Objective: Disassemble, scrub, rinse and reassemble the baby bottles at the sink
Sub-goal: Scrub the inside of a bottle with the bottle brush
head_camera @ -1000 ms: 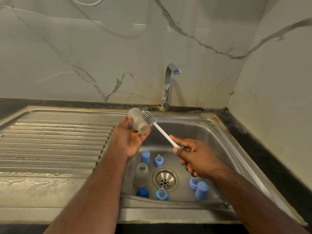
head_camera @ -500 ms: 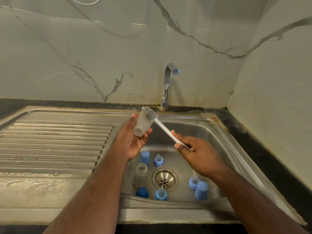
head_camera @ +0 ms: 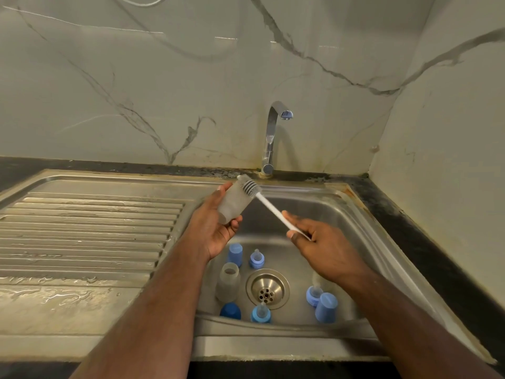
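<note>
Stainless sink basin [head_camera: 341, 228] seen from above, drain [head_camera: 267, 289] near its centre. Loose bottle parts are spread round the drain: at 9 o'clock a second frosted bottle body [head_camera: 228, 282] stands upright, mouth up, nothing visible inside; at 11 o'clock a pale blue cap [head_camera: 235, 254] and, just beside it toward 12, a blue collar with teat [head_camera: 256, 259]; at 7 o'clock a dark blue cap [head_camera: 230, 311]; at 6 o'clock another collar with teat [head_camera: 261, 314]; at 4 o'clock a third collar with teat [head_camera: 314, 295] touching a pale blue cap [head_camera: 325, 307]. Above the basin's 10 o'clock corner a frosted bottle [head_camera: 233, 205] is held tilted in the left hand [head_camera: 213, 228], fingers and thumb curled round its body, open end up and away. The grey ribbed head of a bottle brush [head_camera: 269, 205] is seen at the bottle's mouth; whether it sits inside or just against the rim cannot be told. The brush's white handle is pinched between thumb and fingers of the right hand [head_camera: 322, 247], and its tail end is hidden by that hand. The faucet [head_camera: 272, 138] stands at 12 o'clock; no stream is seen. The ribbed drainboard [head_camera: 87, 233] at 9 o'clock is wet near the front. The third teat is partly blurred behind the right wrist.
</note>
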`<state>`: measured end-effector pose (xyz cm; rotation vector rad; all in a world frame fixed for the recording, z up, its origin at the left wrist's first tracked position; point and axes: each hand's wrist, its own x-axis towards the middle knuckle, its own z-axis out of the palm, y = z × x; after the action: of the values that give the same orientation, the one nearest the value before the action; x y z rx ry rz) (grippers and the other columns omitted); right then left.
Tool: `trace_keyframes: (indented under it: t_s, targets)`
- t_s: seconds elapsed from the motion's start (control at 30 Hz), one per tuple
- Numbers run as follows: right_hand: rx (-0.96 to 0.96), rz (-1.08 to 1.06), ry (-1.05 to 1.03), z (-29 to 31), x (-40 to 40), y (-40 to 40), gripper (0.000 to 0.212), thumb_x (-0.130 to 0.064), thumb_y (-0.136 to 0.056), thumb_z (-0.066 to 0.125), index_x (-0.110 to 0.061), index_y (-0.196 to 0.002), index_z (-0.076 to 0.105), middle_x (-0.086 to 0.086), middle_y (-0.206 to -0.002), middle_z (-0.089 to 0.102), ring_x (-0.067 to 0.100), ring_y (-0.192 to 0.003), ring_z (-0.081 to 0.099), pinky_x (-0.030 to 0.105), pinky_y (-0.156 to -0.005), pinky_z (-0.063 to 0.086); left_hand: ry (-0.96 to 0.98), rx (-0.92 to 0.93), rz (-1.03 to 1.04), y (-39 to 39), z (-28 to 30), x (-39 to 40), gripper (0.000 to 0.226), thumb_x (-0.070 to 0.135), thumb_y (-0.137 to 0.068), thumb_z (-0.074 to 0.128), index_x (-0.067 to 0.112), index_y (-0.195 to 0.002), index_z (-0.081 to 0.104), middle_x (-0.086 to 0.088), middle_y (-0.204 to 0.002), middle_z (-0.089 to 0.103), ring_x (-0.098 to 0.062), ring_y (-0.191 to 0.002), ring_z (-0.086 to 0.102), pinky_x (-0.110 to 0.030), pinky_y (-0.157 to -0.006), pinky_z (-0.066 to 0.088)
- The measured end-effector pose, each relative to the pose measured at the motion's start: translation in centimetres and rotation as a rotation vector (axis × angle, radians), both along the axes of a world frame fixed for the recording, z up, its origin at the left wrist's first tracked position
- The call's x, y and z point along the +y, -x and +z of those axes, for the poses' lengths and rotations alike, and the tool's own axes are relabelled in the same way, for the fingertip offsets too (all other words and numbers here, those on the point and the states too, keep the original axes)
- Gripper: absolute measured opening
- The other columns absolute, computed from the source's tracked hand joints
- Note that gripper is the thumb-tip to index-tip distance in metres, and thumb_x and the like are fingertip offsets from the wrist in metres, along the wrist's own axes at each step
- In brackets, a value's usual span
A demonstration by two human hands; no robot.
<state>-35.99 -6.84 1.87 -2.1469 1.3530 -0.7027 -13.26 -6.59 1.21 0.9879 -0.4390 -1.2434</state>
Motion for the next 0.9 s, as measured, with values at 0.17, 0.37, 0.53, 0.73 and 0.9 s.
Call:
trace_keyframes:
  t_s: [0.17,0.37,0.53,0.73,0.9]
  targets:
    - [0.003,0.05,-0.028,0.1,0.9,0.0,0.042,-0.038,-0.101,0.054,-0.056,-0.138,0.045,-0.029,-0.094,0.064,0.004,-0.066,0.056,0.019,-0.058,0.049,-0.037,-0.018,-0.001,0.0,-0.3,-0.1,0.036,0.044,-0.094,0.068,0.017,-0.118,0.069,-0.016,-0.113,0.064,-0.021,-0.076,0.058,-0.026,-0.059,0.05]
    - [0.013,-0.046,-0.01,0.1,-0.2,0.1,0.047,-0.038,-0.102,0.052,-0.049,-0.146,0.04,-0.016,-0.118,0.064,0.007,-0.075,0.06,0.012,-0.059,0.046,-0.031,-0.097,-0.009,0.1,-0.4,-0.2,0.037,0.036,-0.092,0.072,0.013,-0.119,0.061,-0.015,-0.112,0.066,-0.02,-0.087,0.061,-0.025,-0.064,0.051]
    - [0.022,-0.021,-0.014,0.1,0.2,0.4,0.045,-0.038,-0.102,0.053,-0.049,-0.145,0.044,-0.026,-0.123,0.061,0.003,-0.076,0.06,0.009,-0.06,0.044,0.0,-0.137,-0.025,0.0,-0.6,-0.3,0.033,0.022,-0.087,0.078,0.02,-0.118,0.069,-0.011,-0.119,0.072,-0.02,-0.1,0.066,-0.027,-0.071,0.052]
    - [0.03,-0.045,-0.005,0.2,0.2,0.4,0.047,-0.039,-0.103,0.051,-0.046,-0.148,0.041,-0.02,-0.136,0.057,-0.003,-0.081,0.053,0.002,-0.059,0.038,0.006,-0.206,-0.005,-0.3,-0.9,-0.8,0.041,0.016,-0.085,0.079,0.026,-0.123,0.068,-0.007,-0.122,0.069,-0.023,-0.108,0.065,-0.03,-0.079,0.052]
    - [-0.006,-0.024,-0.06,0.2,0.4,0.1,0.044,-0.037,-0.102,0.053,-0.047,-0.144,0.046,-0.022,-0.101,0.068,0.001,-0.066,0.058,0.012,-0.06,0.046,0.072,0.037,0.125,-0.9,-1.0,-1.2,0.063,0.004,-0.08,0.08,0.02,-0.135,0.054,-0.015,-0.132,0.06,-0.035,-0.108,0.067,-0.052,-0.086,0.059]
